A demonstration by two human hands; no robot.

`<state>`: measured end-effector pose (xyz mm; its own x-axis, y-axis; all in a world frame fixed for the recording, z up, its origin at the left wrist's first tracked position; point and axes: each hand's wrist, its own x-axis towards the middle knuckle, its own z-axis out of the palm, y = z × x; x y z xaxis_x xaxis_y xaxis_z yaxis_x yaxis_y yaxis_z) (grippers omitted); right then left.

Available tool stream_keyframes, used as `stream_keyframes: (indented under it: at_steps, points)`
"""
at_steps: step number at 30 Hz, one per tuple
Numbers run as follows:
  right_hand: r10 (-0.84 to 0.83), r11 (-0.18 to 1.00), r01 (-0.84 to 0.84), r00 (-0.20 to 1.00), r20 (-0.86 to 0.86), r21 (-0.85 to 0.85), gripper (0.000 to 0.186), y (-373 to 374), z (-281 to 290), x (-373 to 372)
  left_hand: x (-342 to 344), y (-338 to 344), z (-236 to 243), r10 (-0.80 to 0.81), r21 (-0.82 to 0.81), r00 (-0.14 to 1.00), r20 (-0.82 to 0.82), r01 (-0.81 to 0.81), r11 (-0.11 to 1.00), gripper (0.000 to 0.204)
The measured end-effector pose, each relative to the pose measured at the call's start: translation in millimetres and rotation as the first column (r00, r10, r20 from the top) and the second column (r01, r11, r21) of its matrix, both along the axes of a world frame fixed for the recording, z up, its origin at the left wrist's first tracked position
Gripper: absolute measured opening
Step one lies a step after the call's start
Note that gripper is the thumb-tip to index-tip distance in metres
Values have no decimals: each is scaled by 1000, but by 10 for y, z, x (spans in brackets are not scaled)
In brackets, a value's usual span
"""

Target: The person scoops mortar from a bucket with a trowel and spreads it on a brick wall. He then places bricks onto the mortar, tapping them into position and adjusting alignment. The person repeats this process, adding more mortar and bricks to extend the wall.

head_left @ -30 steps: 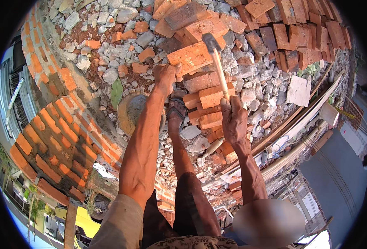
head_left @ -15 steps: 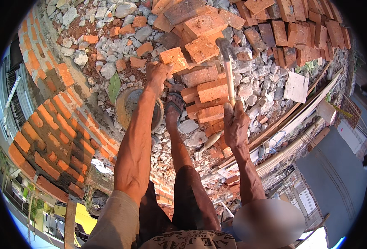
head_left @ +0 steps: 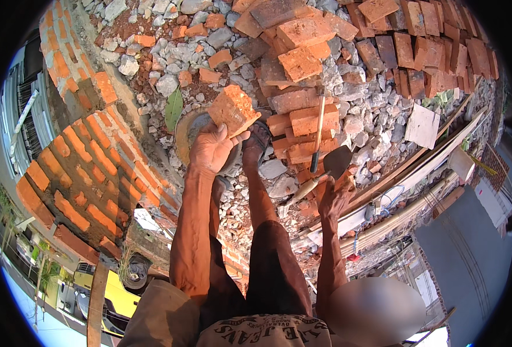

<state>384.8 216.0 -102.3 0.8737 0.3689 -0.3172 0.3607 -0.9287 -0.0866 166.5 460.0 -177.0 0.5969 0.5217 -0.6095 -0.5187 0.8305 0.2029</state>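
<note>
In my left hand [head_left: 211,147] is an orange brick [head_left: 233,110] with a rough, broken-looking face, gripped from below between thumb and fingers. Just behind that hand, partly hidden by it, stands a round container [head_left: 182,136]. My right hand [head_left: 335,196] is open, its fingers apart, close beside a trowel [head_left: 338,162] with a dark blade and wooden handle. Whether the fingers touch the trowel I cannot tell. A hammer [head_left: 320,124] with a wooden shaft and dark grip end lies across the stacked bricks [head_left: 314,120]; its head is hard to make out.
A brick wall [head_left: 82,173] with fresh-looking mortar joints curves along the left. Grey rubble [head_left: 169,84] covers the ground, and a large brick pile [head_left: 424,52] lies at far right. Long wooden boards [head_left: 418,165] run along the right. My sandalled foot [head_left: 259,139] rests near the container.
My left hand has lifted the brick off the pile and drawn it nearer, turning it. My right hand has let go of the hammer, now lying on the bricks, and moved down beside the trowel.
</note>
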Motion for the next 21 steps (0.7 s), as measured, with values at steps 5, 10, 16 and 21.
stream_keyframes:
  at_steps: [5, 10, 16, 21]
  points:
    - [-244, 959, 170, 903, -352, -228, 52, -459, -385, -166, -391, -304, 269, 130, -141, 991, -18, -132, 981, 52]
    - [63, 994, -78, 984, -169, -83, 47, -839, -1067, -144, -901, -694, 675, 161, -135, 965, -207, -191, 972, 57]
    - [38, 985, 33, 917, -397, 170, 34, -1348, -1204, 361, -1541, -1218, 1402, 92, -211, 819, -566, -253, 944, 37]
    - [-422, 810, 586, 613, -668, 26, 16, -1125, -25, 443, -1841, -1634, 2120, 350, -88, 725, -593, -491, 867, 28]
